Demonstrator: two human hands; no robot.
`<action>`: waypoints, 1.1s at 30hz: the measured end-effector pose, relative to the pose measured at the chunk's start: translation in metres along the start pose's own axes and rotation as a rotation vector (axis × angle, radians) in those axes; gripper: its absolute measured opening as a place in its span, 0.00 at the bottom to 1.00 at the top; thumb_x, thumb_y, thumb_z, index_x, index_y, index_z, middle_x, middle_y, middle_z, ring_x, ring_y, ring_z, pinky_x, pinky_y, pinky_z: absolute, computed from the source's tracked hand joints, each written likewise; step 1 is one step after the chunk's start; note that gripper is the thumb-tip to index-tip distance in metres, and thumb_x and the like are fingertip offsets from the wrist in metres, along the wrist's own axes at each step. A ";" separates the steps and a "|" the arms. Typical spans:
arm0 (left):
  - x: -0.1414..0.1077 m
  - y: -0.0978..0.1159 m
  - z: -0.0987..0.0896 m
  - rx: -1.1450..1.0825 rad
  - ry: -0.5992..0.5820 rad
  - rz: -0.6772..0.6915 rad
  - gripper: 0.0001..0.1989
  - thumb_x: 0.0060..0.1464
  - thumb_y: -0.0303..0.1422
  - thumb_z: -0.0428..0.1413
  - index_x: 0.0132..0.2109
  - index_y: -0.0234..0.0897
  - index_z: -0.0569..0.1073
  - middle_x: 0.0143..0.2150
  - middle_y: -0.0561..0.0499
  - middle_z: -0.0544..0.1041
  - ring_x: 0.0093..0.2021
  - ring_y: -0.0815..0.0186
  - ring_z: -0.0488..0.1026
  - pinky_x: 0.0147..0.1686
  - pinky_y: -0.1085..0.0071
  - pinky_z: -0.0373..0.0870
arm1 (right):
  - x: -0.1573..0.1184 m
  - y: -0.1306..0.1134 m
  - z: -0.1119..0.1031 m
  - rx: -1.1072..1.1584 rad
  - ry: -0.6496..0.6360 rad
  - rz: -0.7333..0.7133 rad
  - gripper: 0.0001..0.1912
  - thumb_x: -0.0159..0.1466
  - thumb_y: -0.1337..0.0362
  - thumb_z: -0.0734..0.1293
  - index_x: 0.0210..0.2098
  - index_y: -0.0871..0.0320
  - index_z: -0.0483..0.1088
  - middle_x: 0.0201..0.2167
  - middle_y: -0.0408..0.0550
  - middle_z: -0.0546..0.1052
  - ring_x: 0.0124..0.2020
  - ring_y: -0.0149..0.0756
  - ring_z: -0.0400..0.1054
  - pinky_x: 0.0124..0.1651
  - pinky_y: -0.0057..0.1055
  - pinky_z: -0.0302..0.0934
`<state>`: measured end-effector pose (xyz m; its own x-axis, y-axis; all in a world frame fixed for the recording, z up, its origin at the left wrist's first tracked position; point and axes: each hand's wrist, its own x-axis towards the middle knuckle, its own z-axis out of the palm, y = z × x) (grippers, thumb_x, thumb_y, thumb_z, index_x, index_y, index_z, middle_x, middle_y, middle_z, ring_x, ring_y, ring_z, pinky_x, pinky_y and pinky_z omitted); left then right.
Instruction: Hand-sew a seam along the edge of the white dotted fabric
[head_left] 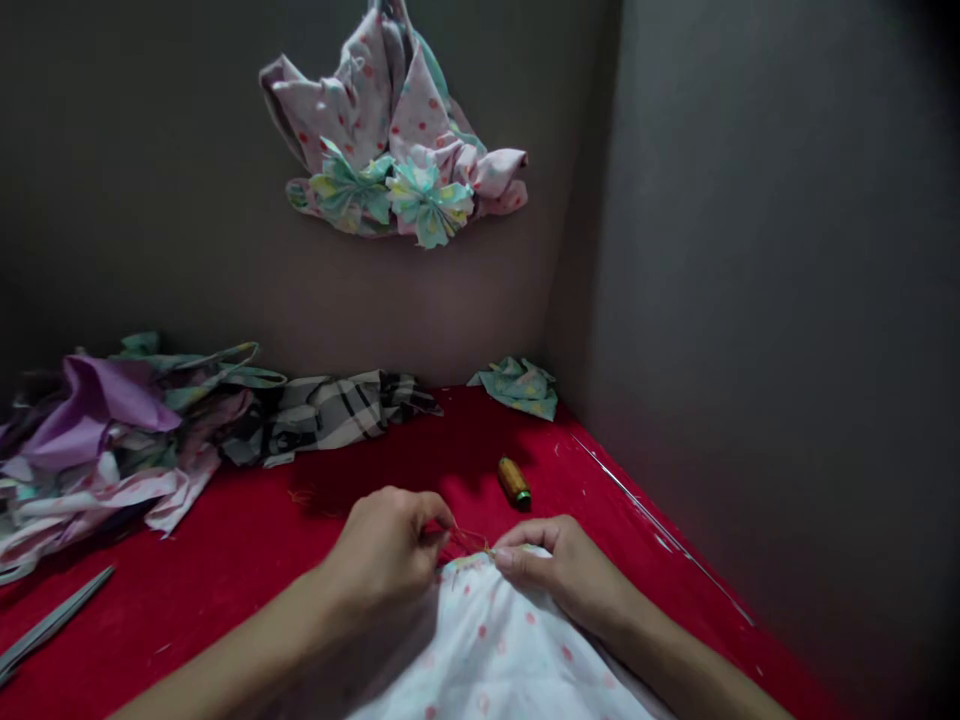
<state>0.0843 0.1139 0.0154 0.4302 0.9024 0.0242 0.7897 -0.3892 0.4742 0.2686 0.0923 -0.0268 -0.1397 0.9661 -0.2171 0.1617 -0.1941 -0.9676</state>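
Note:
A white cloth with pink dots (510,640) spreads toward me at the bottom centre, its gathered top edge between my hands. My right hand (559,570) pinches that edge with thumb and forefinger. To its left, my left hand (397,540) is closed, with thin orange thread (471,536) at its fingertips. The thread runs from there to the cloth edge by my right fingers. No needle can be made out. Just beyond the hands, a yellow-brown thread spool (514,483) lies on its side on the red surface (420,450).
Scissors (56,620) lie at the left edge. Fabric scraps (112,430) are heaped behind them, beside a plaid cloth (330,410). A green scrap (519,385) sits in the back corner. Dotted cloth pieces with green bows (405,130) hang on the wall. A thin rod (660,525) lies along the right wall.

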 end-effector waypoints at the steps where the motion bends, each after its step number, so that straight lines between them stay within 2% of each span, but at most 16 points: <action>1: -0.002 0.004 0.006 0.014 0.000 0.009 0.11 0.43 0.27 0.47 0.29 0.39 0.73 0.20 0.54 0.71 0.21 0.71 0.62 0.21 0.77 0.51 | 0.000 0.001 0.000 0.008 0.001 -0.006 0.10 0.45 0.62 0.68 0.21 0.65 0.73 0.15 0.43 0.70 0.19 0.27 0.58 0.24 0.24 0.51; 5: -0.003 0.007 0.021 0.021 -0.018 0.052 0.10 0.43 0.26 0.47 0.27 0.39 0.72 0.19 0.53 0.70 0.20 0.72 0.62 0.21 0.76 0.49 | 0.001 0.004 -0.001 0.035 -0.019 -0.003 0.09 0.45 0.63 0.68 0.22 0.64 0.73 0.17 0.43 0.71 0.20 0.28 0.59 0.25 0.24 0.51; 9: 0.000 0.003 0.025 -0.004 -0.002 0.051 0.08 0.43 0.27 0.47 0.20 0.35 0.67 0.17 0.55 0.64 0.19 0.73 0.57 0.20 0.76 0.48 | 0.002 0.006 -0.001 0.027 -0.018 0.005 0.10 0.45 0.62 0.68 0.23 0.65 0.73 0.18 0.44 0.72 0.21 0.28 0.59 0.26 0.24 0.52; 12: 0.001 -0.002 0.014 -0.132 0.006 -0.018 0.09 0.44 0.31 0.48 0.20 0.34 0.65 0.16 0.56 0.61 0.19 0.73 0.56 0.19 0.77 0.49 | 0.002 0.005 -0.001 -0.003 -0.010 0.008 0.11 0.45 0.62 0.68 0.24 0.65 0.74 0.18 0.45 0.72 0.21 0.29 0.59 0.26 0.24 0.52; 14: 0.003 -0.006 -0.004 -0.217 0.052 -0.057 0.10 0.44 0.32 0.48 0.20 0.34 0.65 0.16 0.56 0.61 0.20 0.73 0.57 0.20 0.77 0.51 | 0.001 0.002 -0.001 -0.029 -0.001 0.019 0.11 0.45 0.61 0.68 0.23 0.66 0.73 0.18 0.45 0.72 0.21 0.29 0.60 0.26 0.25 0.52; 16: 0.004 -0.013 -0.029 -0.219 0.166 -0.116 0.10 0.44 0.33 0.48 0.20 0.34 0.65 0.16 0.56 0.62 0.19 0.72 0.58 0.20 0.77 0.53 | 0.000 0.000 -0.001 -0.044 0.005 0.034 0.11 0.45 0.61 0.68 0.23 0.65 0.73 0.17 0.44 0.72 0.21 0.29 0.60 0.26 0.25 0.53; 20: 0.004 -0.039 -0.079 0.027 0.532 -0.321 0.09 0.42 0.34 0.49 0.21 0.35 0.68 0.14 0.57 0.62 0.18 0.72 0.59 0.21 0.75 0.52 | 0.000 -0.001 -0.002 -0.055 -0.005 0.041 0.11 0.46 0.61 0.67 0.24 0.65 0.73 0.17 0.44 0.71 0.20 0.29 0.60 0.25 0.25 0.53; 23: 0.002 -0.072 -0.101 0.208 0.791 -0.426 0.10 0.44 0.34 0.47 0.24 0.35 0.69 0.13 0.57 0.62 0.21 0.71 0.60 0.22 0.74 0.48 | 0.000 0.000 -0.002 -0.060 -0.004 0.044 0.12 0.45 0.62 0.67 0.25 0.65 0.73 0.18 0.45 0.72 0.21 0.29 0.60 0.26 0.25 0.53; 25: 0.001 -0.097 -0.109 0.334 0.865 -0.483 0.10 0.42 0.35 0.48 0.24 0.35 0.70 0.11 0.56 0.59 0.25 0.69 0.63 0.24 0.72 0.45 | 0.000 0.000 -0.002 -0.048 -0.005 0.048 0.12 0.45 0.62 0.67 0.25 0.65 0.73 0.19 0.45 0.72 0.21 0.29 0.60 0.26 0.25 0.53; 27: 0.002 -0.116 -0.110 0.348 0.797 -0.519 0.07 0.38 0.34 0.51 0.20 0.36 0.69 0.09 0.56 0.55 0.29 0.66 0.65 0.25 0.71 0.44 | 0.000 0.000 -0.002 -0.028 -0.008 0.056 0.12 0.45 0.62 0.67 0.25 0.66 0.73 0.17 0.44 0.71 0.20 0.27 0.58 0.24 0.24 0.52; 29: 0.006 -0.123 -0.105 0.276 0.677 -0.519 0.03 0.34 0.31 0.52 0.18 0.38 0.68 0.09 0.55 0.56 0.29 0.65 0.65 0.25 0.71 0.46 | -0.001 0.001 -0.001 -0.024 -0.003 0.055 0.12 0.45 0.62 0.67 0.24 0.66 0.72 0.17 0.43 0.70 0.19 0.26 0.57 0.24 0.23 0.51; 30: 0.009 -0.119 -0.100 0.241 0.630 -0.500 0.01 0.33 0.29 0.52 0.20 0.39 0.69 0.11 0.55 0.59 0.28 0.66 0.65 0.24 0.72 0.47 | -0.001 0.001 -0.001 -0.024 -0.002 0.053 0.11 0.45 0.62 0.67 0.24 0.66 0.72 0.16 0.43 0.69 0.19 0.26 0.57 0.24 0.23 0.51; 31: 0.012 -0.112 -0.093 0.192 0.578 -0.472 0.04 0.33 0.29 0.53 0.23 0.40 0.71 0.13 0.55 0.63 0.26 0.67 0.65 0.24 0.73 0.49 | -0.001 0.001 -0.001 -0.020 -0.003 0.055 0.11 0.45 0.62 0.67 0.24 0.66 0.72 0.16 0.43 0.69 0.19 0.26 0.56 0.23 0.23 0.51; 33: 0.017 -0.087 -0.072 0.031 0.418 -0.382 0.09 0.35 0.31 0.53 0.30 0.39 0.73 0.19 0.54 0.70 0.22 0.70 0.64 0.22 0.75 0.53 | 0.000 0.001 -0.001 -0.010 -0.013 0.066 0.11 0.45 0.62 0.67 0.24 0.65 0.72 0.16 0.42 0.68 0.18 0.25 0.56 0.23 0.23 0.50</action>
<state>-0.0090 0.1763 0.0381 -0.0935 0.9741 0.2057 0.8707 -0.0202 0.4914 0.2702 0.0922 -0.0279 -0.1413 0.9490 -0.2819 0.1805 -0.2553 -0.9499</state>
